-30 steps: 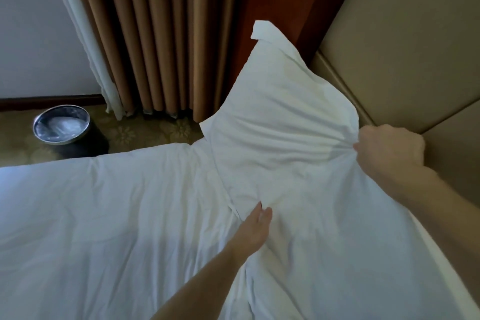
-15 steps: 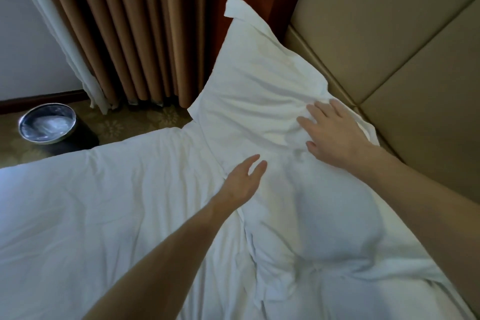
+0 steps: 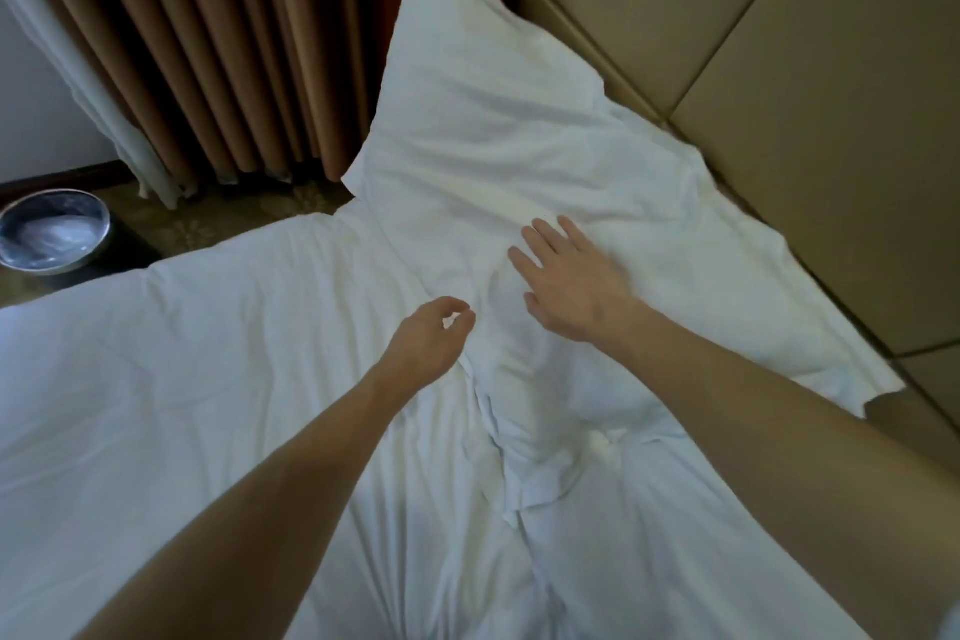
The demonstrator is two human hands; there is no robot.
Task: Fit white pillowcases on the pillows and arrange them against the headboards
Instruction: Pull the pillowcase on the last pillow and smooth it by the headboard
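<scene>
A pillow in a white pillowcase (image 3: 493, 120) lies at the head of the bed, its long side along the tan padded headboard (image 3: 779, 42). Its far corner points up by the curtain, and its near end is bunched in wrinkles. My right hand (image 3: 571, 286) rests flat on the pillow's middle with fingers spread, holding nothing. My left hand (image 3: 428, 343) hovers at the pillow's near edge, fingers loosely curled and apart, gripping nothing.
White bed linen (image 3: 182, 379) covers the bed to the left and in front. Brown pleated curtains (image 3: 218, 42) hang beyond the bed. A metal waste bin (image 3: 52, 237) with a plastic liner stands on the patterned carpet at far left.
My right hand let go of the bunched pillowcase and now lies flat on the pillow, nearer the middle. My left hand lifted off and curled its fingers. The pillow settled against the headboard.
</scene>
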